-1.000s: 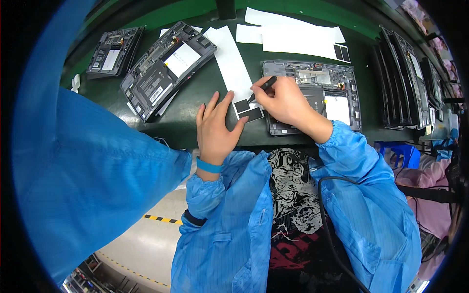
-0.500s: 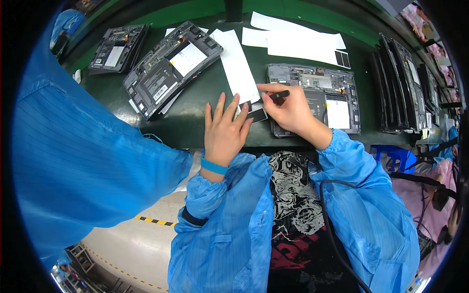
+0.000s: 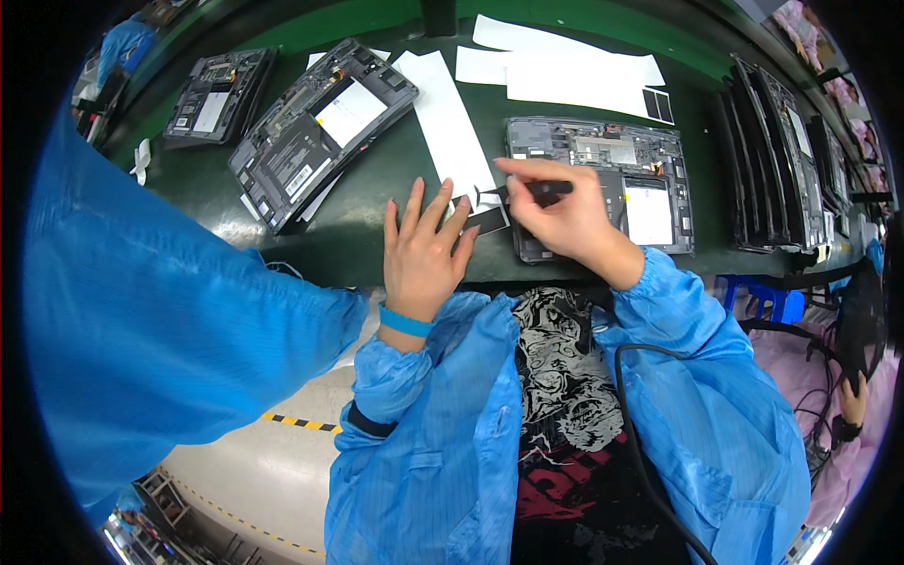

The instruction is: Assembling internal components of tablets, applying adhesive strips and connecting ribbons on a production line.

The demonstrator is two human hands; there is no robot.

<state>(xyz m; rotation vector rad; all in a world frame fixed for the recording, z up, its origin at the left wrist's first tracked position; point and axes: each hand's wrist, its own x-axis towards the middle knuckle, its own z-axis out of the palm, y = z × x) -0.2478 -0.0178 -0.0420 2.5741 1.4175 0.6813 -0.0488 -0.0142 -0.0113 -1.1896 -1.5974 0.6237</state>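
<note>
My left hand (image 3: pixel 421 247) lies with fingers spread, its fingertips at the lower end of a white paper strip (image 3: pixel 448 118). A black rectangular piece (image 3: pixel 487 222) sits on that end, beside my left thumb and index finger. In my right hand (image 3: pixel 572 215) is a pair of black tweezers (image 3: pixel 549 188), the thin bent tip reaching over the strip just above the black piece. The right hand hovers over the left edge of an opened laptop base (image 3: pixel 603 148), whose battery and circuit board show. Part of this base is hidden behind that hand.
Another opened laptop base (image 3: pixel 299 141) lies tilted to the left, and a stack of bases (image 3: pixel 215 99) is beyond it. More white sheets (image 3: pixel 574 77) lie at the back. Several bases (image 3: pixel 767 160) stand on edge at right. A blue-sleeved person (image 3: pixel 179 301) is close on my left.
The tweezers have turned to lie flatter, and their bent tip now shows over the strip. My left hand stays spread at the strip's lower end. The whole view has shifted slightly.
</note>
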